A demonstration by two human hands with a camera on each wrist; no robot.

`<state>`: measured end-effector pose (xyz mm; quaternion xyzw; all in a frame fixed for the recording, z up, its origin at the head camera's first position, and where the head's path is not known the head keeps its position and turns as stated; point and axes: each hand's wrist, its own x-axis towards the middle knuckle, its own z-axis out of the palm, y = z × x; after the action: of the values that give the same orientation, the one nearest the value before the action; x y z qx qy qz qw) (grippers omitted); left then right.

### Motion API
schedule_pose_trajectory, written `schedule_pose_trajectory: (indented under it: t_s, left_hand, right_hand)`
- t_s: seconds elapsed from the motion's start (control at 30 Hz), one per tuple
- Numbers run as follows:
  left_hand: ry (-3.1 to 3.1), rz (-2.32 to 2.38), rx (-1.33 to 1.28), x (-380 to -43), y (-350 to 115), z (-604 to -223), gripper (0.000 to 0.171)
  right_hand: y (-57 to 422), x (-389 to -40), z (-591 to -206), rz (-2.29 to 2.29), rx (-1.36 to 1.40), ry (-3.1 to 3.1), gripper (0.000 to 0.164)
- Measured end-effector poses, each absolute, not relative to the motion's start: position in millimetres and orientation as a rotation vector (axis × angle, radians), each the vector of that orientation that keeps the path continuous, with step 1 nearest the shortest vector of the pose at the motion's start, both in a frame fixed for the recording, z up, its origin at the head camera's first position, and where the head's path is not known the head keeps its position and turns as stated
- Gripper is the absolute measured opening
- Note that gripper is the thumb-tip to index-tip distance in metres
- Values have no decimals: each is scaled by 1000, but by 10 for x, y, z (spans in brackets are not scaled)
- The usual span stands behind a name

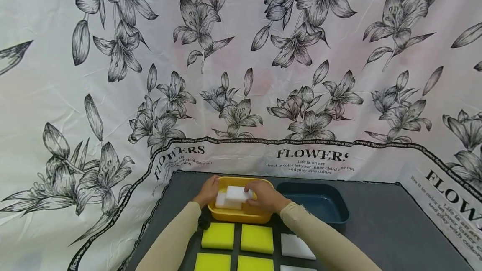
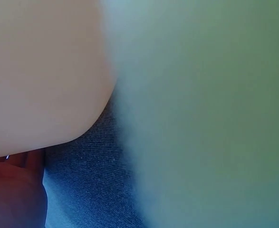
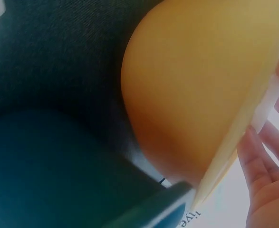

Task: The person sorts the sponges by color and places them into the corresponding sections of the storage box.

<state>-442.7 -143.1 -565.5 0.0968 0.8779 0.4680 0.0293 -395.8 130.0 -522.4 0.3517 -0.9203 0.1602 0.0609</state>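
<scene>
Nearest, four yellow blocks [image 1: 218, 236] lay flat on the desk [image 1: 395, 229] in two columns, the near pair cut by the frame. Two white slabs [image 1: 295, 246] lay to their right, partly behind the right sleeve [image 1: 320, 233]; the even gaps seemed meant to keep each piece separate and within reach.

Just beyond stood the yellow tray [image 1: 241, 217], with the upper white block [image 1: 235, 194] overlapping the lower white block [image 1: 221, 200] inside it. The right hand [image 1: 265, 195] reached over the right rim, its grip narrowed on the upper block's right end, probably because that end was the most exposed. The left hand [image 1: 207, 192] was against the tray's left side, perhaps to steady it; I could not tell whether that grip was curled. Just right of the yellow tray stood the blue tray [image 1: 320, 202], partly behind the right arm.

The desk's surface was dark grey, with a fine, fabric-like texture. Farthest, a white cloth [image 1: 241, 112] hung behind and around it, printed with black line-drawn lilies, a dark border and "FLOWERS" lettering, wrinkled in places.
</scene>
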Motion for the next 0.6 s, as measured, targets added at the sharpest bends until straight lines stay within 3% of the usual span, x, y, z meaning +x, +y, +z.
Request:
schedule_pose_trajectory:
  t_s: [0.6]
  left_hand:
    - [2656,1581,347,-4755,-1528,-6088,46]
  right_hand:
    - [979,-3973,-5221,528,1073,-2810,27]
